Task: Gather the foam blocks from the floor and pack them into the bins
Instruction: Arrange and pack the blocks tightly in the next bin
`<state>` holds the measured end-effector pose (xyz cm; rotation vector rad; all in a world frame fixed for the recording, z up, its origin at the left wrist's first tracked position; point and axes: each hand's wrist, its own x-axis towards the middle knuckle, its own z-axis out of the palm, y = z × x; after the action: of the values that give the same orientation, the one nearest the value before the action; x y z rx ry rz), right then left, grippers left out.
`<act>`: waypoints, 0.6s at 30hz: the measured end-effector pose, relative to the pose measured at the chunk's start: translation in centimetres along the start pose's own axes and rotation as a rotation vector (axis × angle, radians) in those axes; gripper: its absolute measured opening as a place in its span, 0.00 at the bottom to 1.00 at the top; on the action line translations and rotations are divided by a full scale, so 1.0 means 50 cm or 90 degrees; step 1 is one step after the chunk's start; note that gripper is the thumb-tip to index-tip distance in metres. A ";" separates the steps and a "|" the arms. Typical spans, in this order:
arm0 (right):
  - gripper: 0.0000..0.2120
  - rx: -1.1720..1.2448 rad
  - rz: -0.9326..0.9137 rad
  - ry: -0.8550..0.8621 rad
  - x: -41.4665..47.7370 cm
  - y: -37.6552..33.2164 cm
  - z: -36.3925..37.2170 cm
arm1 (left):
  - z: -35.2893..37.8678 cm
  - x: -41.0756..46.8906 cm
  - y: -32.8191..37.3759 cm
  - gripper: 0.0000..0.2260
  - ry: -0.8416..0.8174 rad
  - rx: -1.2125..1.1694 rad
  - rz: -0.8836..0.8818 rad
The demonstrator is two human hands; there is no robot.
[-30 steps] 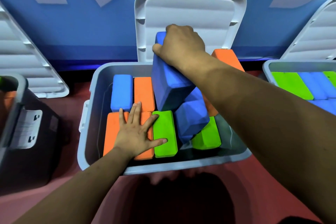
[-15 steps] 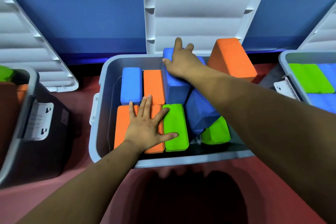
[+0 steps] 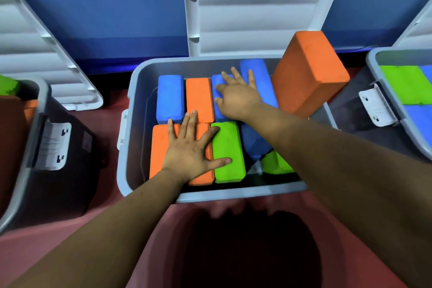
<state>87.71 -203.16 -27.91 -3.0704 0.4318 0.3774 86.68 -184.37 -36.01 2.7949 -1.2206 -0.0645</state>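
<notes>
Pressing foam blocks into bin

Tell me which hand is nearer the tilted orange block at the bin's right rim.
Right. The right hand rests on the blue blocks just beside the tilted orange block; the left hand lies flat on the front-row orange blocks, farther away.

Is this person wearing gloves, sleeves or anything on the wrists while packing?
No. The left hand and right hand are bare: no gloves, no rings to be seen. The left forearm and right forearm are bare too, with no sleeve, watch or band in view.
</notes>
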 end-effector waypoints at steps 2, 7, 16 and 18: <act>0.35 0.118 0.052 0.110 -0.068 0.011 -0.006 | -0.001 0.001 0.000 0.44 0.002 -0.002 -0.002; 0.45 0.186 0.290 0.117 -0.213 0.071 0.010 | -0.007 0.001 0.002 0.44 -0.022 -0.005 -0.009; 0.37 0.314 0.260 0.158 -0.252 0.087 0.021 | -0.015 -0.003 0.003 0.44 -0.062 0.005 -0.009; 0.31 0.316 0.275 0.280 -0.257 0.100 -0.018 | -0.011 -0.006 0.003 0.44 -0.060 -0.007 0.001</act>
<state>74.55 -204.55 -23.88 -2.5331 1.0275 -0.3664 86.40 -184.22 -35.46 2.8112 -1.2378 -0.2043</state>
